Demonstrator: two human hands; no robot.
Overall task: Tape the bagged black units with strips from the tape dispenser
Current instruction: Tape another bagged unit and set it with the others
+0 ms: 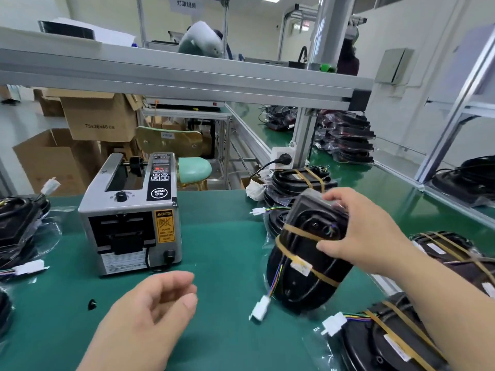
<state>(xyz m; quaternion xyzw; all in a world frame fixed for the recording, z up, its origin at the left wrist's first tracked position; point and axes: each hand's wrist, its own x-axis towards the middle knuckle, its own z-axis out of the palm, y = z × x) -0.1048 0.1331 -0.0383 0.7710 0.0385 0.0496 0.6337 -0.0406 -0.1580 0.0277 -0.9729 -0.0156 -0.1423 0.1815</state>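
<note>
Gripping bagged black unit [302, 266] at three o'clock with right hand [367, 231], fingers curled round it; holding nothing in loosely curled left hand [150, 314], six o'clock of tape dispenser [131, 218].

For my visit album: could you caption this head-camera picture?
Right hand grips a bagged, taped black unit; left hand hovers, loosely curled, before the tape dispenser.

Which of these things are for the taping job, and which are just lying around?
For the job: tape dispenser; bagged black unit gripped by the right hand; empty left hand; taped units on the right.

Just lying about: cardboard boxes; green stool; small black piece near the left hand.
</note>
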